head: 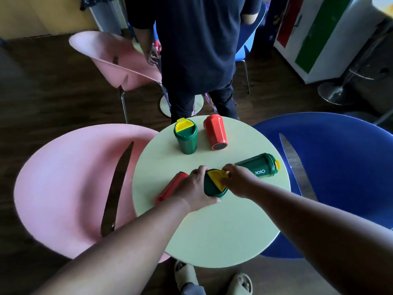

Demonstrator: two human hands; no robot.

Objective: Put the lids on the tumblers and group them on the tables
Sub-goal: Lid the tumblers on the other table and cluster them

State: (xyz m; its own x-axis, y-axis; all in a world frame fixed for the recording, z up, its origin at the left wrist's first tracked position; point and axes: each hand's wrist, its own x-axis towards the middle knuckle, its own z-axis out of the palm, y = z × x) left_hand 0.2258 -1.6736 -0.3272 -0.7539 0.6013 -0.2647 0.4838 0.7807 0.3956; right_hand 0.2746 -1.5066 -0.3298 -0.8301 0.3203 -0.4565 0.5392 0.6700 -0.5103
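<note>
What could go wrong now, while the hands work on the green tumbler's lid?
1. The green tumbler lying on its side is near the round table's edge and might roll off.
2. The left hand almost touches the lying red tumbler and may nudge it toward the edge.

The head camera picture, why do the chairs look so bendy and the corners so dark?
Head view: the wide-angle lens bows things near the edges, so the pink chair and blue chair look stretched; the light falls mostly on the round table, leaving the floor and corners dim; the left hand and right hand look slightly soft.
</note>
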